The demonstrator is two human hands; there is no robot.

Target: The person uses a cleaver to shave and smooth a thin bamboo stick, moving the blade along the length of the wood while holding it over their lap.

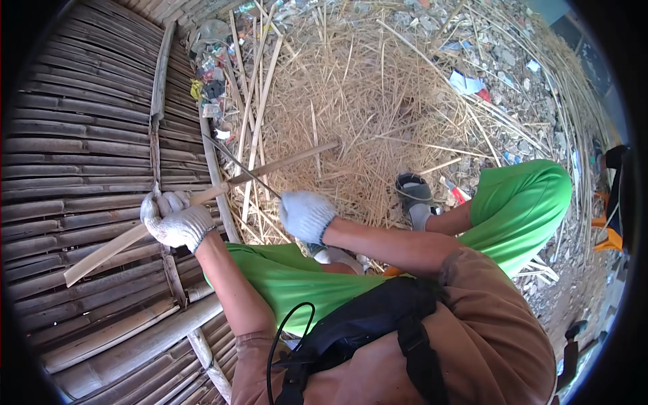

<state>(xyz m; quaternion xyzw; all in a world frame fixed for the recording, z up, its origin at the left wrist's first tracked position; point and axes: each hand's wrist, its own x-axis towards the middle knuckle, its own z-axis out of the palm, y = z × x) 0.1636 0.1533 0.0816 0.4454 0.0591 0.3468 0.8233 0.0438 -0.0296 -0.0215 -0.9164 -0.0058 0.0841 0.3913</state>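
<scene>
Both my hands wear whitish knit gloves. My left hand is closed round a long flat bamboo strip, which slants from lower left up to the straw-like litter. My right hand is in a fist at the strip's near side, beside my knee. From it a long, thin, slightly curved dark blade runs up and left, crossing the strip in this view. Whether blade and strip touch I cannot tell. The blade's handle is hidden inside the glove.
A bamboo slat wall stands at the left. Bamboo shavings cover the ground ahead, with loose strips at their left. My sandaled foot rests near a red object. Rubble lies to the right, near an orange object.
</scene>
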